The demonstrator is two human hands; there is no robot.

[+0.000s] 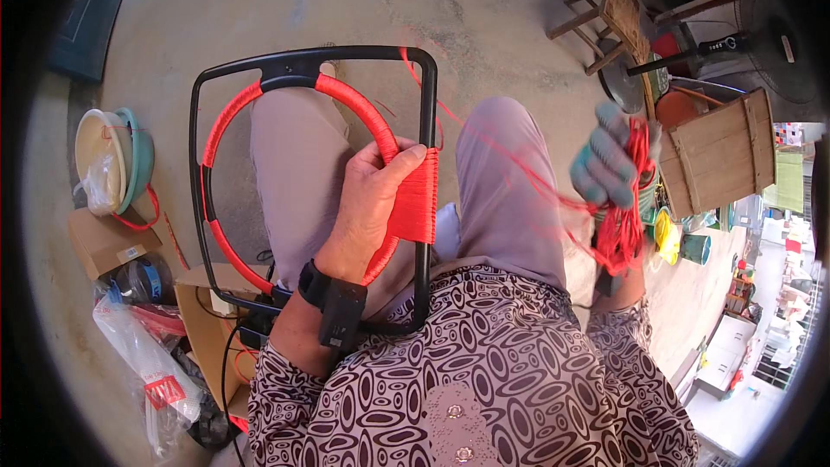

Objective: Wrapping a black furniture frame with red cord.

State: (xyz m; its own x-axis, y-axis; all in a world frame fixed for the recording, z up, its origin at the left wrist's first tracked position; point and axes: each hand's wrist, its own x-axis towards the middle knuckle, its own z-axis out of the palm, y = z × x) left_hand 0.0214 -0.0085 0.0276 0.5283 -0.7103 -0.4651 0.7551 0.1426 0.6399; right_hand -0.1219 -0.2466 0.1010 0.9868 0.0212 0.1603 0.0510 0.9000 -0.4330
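Note:
My bare left hand grips a black rectangular frame with rounded corners that stands over my lap. Inside the frame sits a ring wrapped mostly in red cord, with bare black stretches. My thumb presses on a dense red cord wrapping that joins the ring to the frame's right bar. Off to the right, my right hand, in a grey-green knit glove, is closed around a loose bundle of red cord. Blurred red strands stretch from it toward the frame.
At the upper right are a wooden stool, a black fan and a wooden panel. On the left stand basins, a cardboard box and a clear plastic bag. A dark cable runs beside my left arm.

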